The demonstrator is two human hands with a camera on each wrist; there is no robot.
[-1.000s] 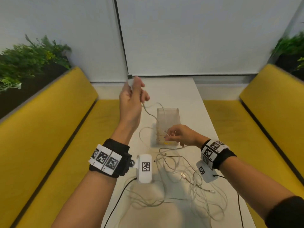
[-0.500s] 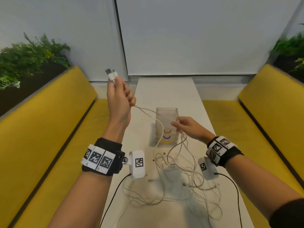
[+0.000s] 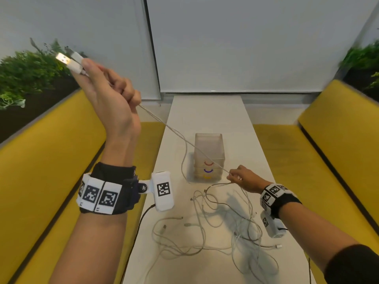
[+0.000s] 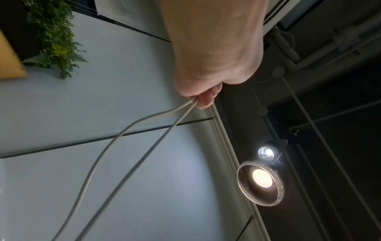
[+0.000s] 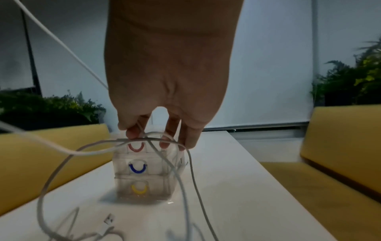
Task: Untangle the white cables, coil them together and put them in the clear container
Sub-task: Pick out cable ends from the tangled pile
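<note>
I see white cables (image 3: pixel 217 228) lying on a white table (image 3: pixel 207 111); the two plug housings (image 3: pixel 74 63) above my left hand (image 3: pixel 108 99) are white with silvery metal tips, one tip glaring bright. The clear container (image 3: pixel 208 158) is colourless and slightly frosted, and its front carries three curved handles stacked top to bottom: red (image 5: pixel 135 147), blue (image 5: pixel 137 168), yellow (image 5: pixel 139 190). The benches (image 3: pixel 45 160) on both sides are mustard yellow with a dark edge trim. My wristbands (image 3: pixel 104 191) are black, each bearing white panels printed with black-and-white square marker patterns. The plants (image 3: pixel 26 74) are green; the wall panels behind are pale grey.
</note>
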